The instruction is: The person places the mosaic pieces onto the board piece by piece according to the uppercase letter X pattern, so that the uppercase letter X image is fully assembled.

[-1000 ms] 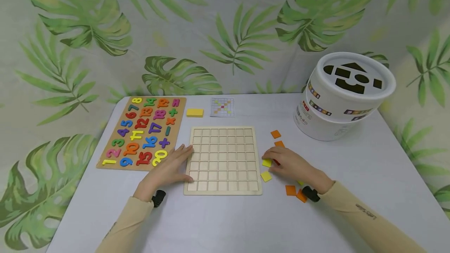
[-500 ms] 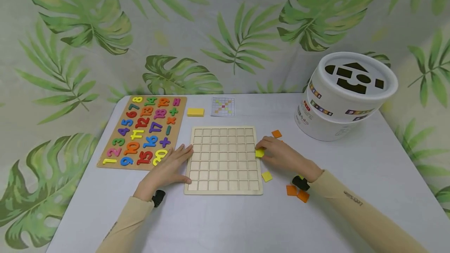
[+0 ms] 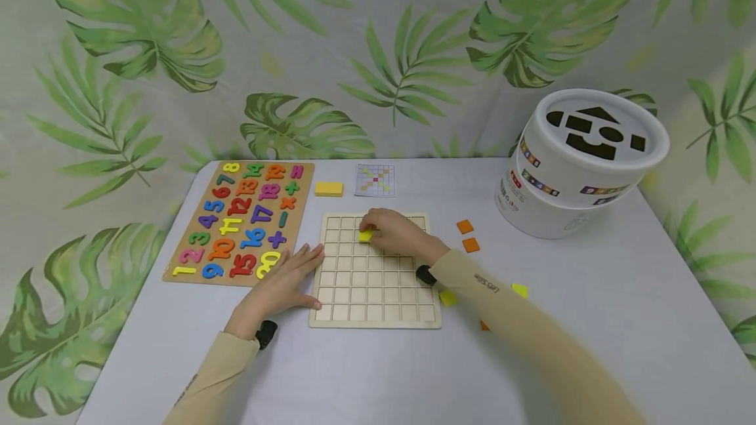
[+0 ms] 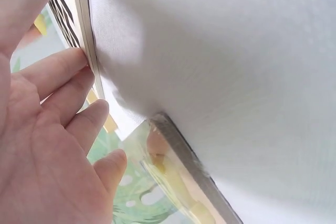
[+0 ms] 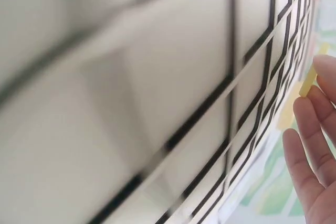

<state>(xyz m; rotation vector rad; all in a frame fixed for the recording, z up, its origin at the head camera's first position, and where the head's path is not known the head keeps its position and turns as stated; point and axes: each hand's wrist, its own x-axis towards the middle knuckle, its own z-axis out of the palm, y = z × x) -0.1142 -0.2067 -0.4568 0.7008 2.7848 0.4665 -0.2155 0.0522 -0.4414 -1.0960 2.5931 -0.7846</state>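
Observation:
A square wooden grid board (image 3: pixel 375 279) lies in the middle of the table, its small squares bounded by thin ridges. My right hand (image 3: pixel 398 231) is over its upper part and pinches a yellow square tile (image 3: pixel 365 237) between thumb and fingertips. In the right wrist view the tile (image 5: pixel 308 82) appears edge-on, close over the grid. Along the board's left edge rests my left hand (image 3: pixel 286 284), fingers extended; the left wrist view has the fingertips right at the board's side (image 4: pixel 84 30). Part of the grid is hidden under the right hand and wrist.
Loose orange tiles (image 3: pixel 470 244) and yellow tiles (image 3: pixel 448 298) lie right of the board, some partly behind the sleeve. A number puzzle board (image 3: pixel 236 228) lies left. Behind are a yellow block (image 3: pixel 328 189) and a pattern card (image 3: pixel 375 180). A white bucket (image 3: pixel 581 169) stands back right.
My right hand has picked up the yellow tile from the table right of the board and carried it left and away over the grid. The left hand stays in place.

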